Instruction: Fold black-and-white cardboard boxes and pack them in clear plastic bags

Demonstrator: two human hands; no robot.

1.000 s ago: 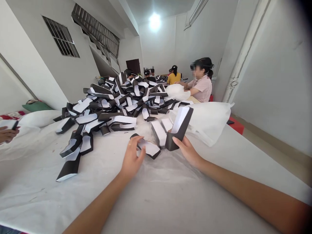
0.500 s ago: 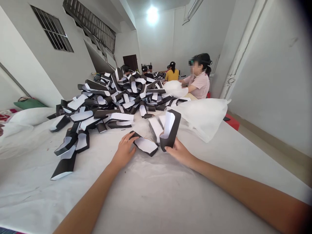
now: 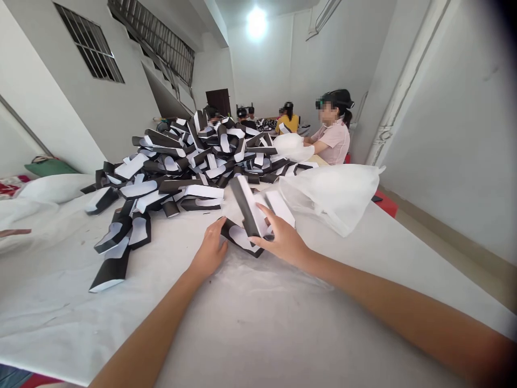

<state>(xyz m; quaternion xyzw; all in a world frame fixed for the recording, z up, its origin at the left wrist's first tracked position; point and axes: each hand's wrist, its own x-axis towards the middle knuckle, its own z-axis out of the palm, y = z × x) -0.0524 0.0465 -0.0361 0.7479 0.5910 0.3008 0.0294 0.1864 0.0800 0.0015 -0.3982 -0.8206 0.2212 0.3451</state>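
1. The left hand (image 3: 209, 250) is placed low on the white-covered table (image 3: 242, 328). Its fingers are slightly spread, and the fingertips (image 3: 220, 222) are laid against the edge of a flat black-edged piece (image 3: 239, 237). No pinch is observed.
2. The right hand (image 3: 283, 241) is raised just beside the left hand. A folded black-and-white piece (image 3: 245, 206) is gripped at its lower end and stands tilted above the table, with its black outer face towards the left. The fingers are pressed against it; the exact contact is partly hidden.
3. The flat black-edged piece lies on the table beneath the folded piece, which overlaps it.
4. A white-faced piece (image 3: 279, 207) lies just beyond the right hand, and a large heap of similar black-and-white pieces (image 3: 189, 161) is piled beyond both hands.
5. A translucent white bag (image 3: 331, 198) is placed on the table to the right.
6. A seated co-worker in a pink top (image 3: 333, 144) is positioned beyond the bag, and another person's hand (image 3: 14, 232) is seen at the far left edge.
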